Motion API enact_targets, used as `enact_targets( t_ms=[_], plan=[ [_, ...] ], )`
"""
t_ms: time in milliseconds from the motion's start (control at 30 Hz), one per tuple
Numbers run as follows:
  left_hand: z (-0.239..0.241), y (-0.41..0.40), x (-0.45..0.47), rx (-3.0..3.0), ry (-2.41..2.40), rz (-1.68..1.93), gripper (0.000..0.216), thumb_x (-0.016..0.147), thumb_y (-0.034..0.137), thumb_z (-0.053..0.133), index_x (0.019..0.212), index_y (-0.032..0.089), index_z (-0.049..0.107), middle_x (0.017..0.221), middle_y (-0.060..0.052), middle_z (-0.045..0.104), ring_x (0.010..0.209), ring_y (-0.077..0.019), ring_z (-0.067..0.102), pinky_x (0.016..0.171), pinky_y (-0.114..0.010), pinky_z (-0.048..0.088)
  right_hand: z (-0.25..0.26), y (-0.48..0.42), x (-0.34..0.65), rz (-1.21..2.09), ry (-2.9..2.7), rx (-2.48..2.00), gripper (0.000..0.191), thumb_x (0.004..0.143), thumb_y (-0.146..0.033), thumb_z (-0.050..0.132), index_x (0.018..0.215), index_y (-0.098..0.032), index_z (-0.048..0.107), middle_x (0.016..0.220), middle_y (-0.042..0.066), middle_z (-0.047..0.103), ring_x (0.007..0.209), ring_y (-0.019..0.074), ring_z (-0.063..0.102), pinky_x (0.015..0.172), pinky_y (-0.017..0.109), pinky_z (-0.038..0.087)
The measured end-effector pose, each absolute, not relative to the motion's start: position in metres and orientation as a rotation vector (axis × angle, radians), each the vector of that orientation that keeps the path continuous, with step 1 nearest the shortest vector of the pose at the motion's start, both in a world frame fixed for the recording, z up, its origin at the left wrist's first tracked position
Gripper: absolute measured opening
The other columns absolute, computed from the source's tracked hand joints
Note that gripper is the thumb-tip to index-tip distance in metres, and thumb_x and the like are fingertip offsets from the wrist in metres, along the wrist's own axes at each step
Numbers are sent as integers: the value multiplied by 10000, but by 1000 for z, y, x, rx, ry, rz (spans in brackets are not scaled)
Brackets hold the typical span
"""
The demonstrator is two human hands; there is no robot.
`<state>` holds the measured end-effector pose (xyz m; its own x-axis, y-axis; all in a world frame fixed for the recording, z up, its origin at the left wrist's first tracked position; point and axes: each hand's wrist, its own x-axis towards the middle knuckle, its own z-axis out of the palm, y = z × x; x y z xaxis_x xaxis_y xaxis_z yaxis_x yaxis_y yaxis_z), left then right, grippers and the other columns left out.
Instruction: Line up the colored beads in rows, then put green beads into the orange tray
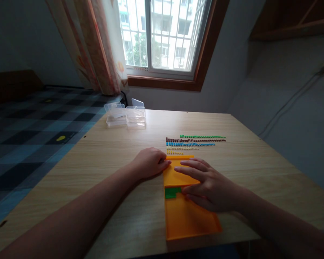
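Note:
An orange plastic tray [191, 223] lies on the table near its front edge, split by a crossbar into two sections. Flat green pieces [170, 192] sit together in the upper left corner of the nearer section. My left hand [150, 163] is closed at the tray's far left corner, with the thumb over the rim and the other fingers curled. Over the tray's right side, my right hand [207, 183] has its fingers spread, and its lower fingertips are beside the green pieces. Whether anything small is under those fingertips is hidden.
Beyond the tray lie rows of small pieces: green [202, 136], brown [196, 140], blue [190, 144], cream [182, 148] and yellow [175, 153]. Clear plastic boxes [135, 118] with raised lids stand at the table's back left. A bed [43, 122] adjoins the left side.

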<state>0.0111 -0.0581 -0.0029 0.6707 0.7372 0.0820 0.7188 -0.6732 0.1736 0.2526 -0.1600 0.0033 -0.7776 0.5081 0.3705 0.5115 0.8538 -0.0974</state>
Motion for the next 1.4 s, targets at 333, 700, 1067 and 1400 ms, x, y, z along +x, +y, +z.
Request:
enact_targets(
  t_ms=[333,700,1067,1400],
  plan=[
    [-3,-58,12,2751,1213,214,374,912,436,525,681,186,679,701,-64,686,620,-177,560,563,-295,324,3,-160,250,-6,-2659,-785,172,942,-282,618,985,-253,782,1486,77,527,1363,312,459,1134,546,366],
    [-5,-57,11,2770,1215,219,379,915,445,517,688,195,688,718,-65,701,634,-183,563,565,-294,307,2,-160,250,18,-2642,-774,209,961,-273,582,990,-239,786,1468,84,547,1364,300,458,1120,526,396],
    [-4,-57,12,2767,1221,216,386,927,442,505,698,196,696,725,-67,706,637,-182,560,571,-297,298,3,-157,254,67,-2517,-713,180,947,-244,602,929,-225,781,1395,81,608,1329,275,498,1103,480,425],
    [-3,-55,12,2723,1251,213,382,922,420,514,660,194,676,702,-58,697,620,-177,546,568,-296,296,-4,-127,276,-90,-2053,-903,175,932,-187,595,879,-225,757,1158,89,704,1204,273,570,1024,495,470]
  ],
)
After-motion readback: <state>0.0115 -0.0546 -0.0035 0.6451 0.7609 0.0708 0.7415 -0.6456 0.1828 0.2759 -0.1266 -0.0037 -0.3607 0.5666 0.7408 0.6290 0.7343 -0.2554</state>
